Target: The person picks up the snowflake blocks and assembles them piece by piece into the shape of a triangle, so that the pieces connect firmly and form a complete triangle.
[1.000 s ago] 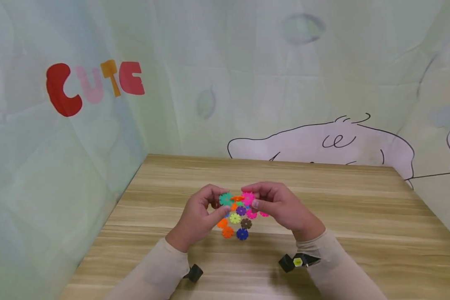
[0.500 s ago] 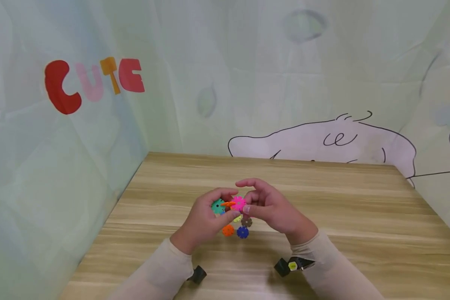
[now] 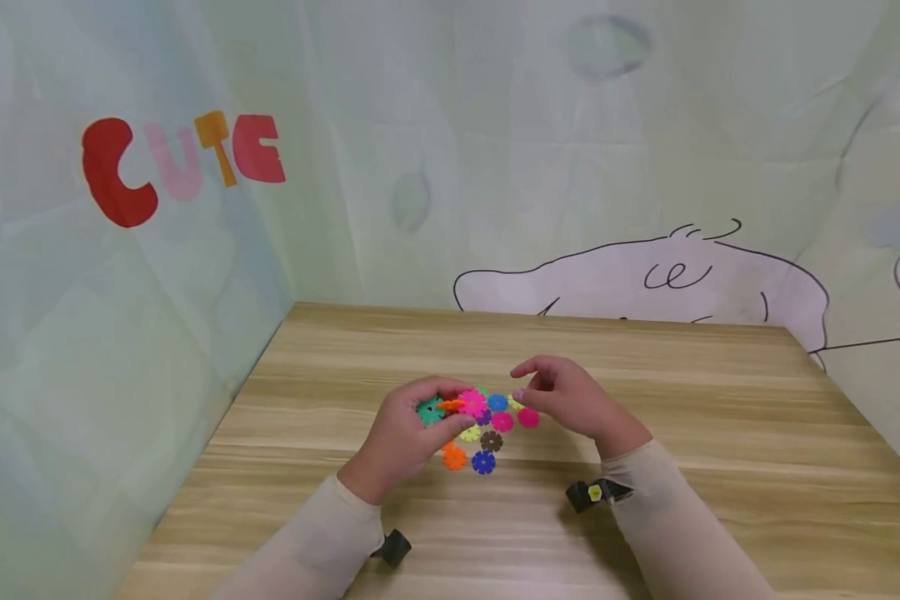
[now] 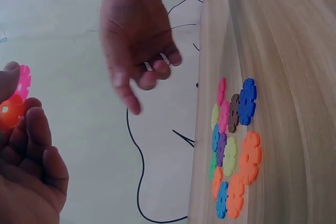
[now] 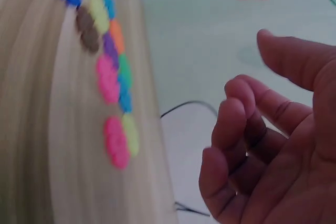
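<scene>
The left hand (image 3: 405, 433) grips a small joined cluster of plastic snowflake discs (image 3: 457, 406) — green, orange and bright pink — held just above the light wooden tabletop (image 3: 720, 433). The right hand (image 3: 570, 400) hovers just beside it with fingers loosely curled and apart, holding nothing. Beneath and between the two hands, a loose scatter of flat coloured discs (image 3: 495, 433) — blue, pink, yellow, brown, orange — lies on the tabletop.
</scene>
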Tool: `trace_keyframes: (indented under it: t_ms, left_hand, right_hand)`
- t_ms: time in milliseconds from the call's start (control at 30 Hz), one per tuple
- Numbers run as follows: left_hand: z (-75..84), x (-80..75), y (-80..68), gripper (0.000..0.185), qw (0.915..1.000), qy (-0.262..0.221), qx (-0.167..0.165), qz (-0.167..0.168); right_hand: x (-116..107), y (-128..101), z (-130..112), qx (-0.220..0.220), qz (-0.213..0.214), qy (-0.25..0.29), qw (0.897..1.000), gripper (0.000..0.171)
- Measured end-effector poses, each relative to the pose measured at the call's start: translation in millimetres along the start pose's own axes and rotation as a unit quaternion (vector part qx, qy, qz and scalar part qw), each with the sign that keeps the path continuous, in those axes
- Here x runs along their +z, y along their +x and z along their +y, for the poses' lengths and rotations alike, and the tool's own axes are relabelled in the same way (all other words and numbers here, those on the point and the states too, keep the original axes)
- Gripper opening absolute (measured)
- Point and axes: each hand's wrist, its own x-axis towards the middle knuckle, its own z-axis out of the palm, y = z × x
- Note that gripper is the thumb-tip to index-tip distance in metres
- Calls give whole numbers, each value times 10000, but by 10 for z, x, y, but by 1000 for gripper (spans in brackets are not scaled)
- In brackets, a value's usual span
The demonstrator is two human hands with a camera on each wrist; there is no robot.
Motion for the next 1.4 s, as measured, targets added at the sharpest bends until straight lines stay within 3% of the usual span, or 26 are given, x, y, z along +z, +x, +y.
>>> trace_keyframes:
  t_ms: [167, 300, 633, 900, 1400]
  left_hand:
    - [-1, -5, -2, 34, 9999, -115, 11, -54]
    - [-2, -7, 1, 34, 9999, -100, 65, -44]
    - [-15, -14, -3, 34, 9999, -62, 97, -37]
    - [-31, -13, -4, 35, 9999, -77, 84, -39]
    - [-31, -24, -4, 33, 9999, 7, 97, 56]
  right_hand:
    - [7, 58, 143, 1015, 19, -565, 9932, 30]
    - [25, 73, 202, 1413, -124, -852, 9862, 23]
    - [75, 59, 265, 1233, -477, -1223, 9836, 19]
    - [118, 42, 276, 1097, -654, -1440, 9813, 26]
    - [133, 28, 220, 961, -626, -1372, 9839, 26]
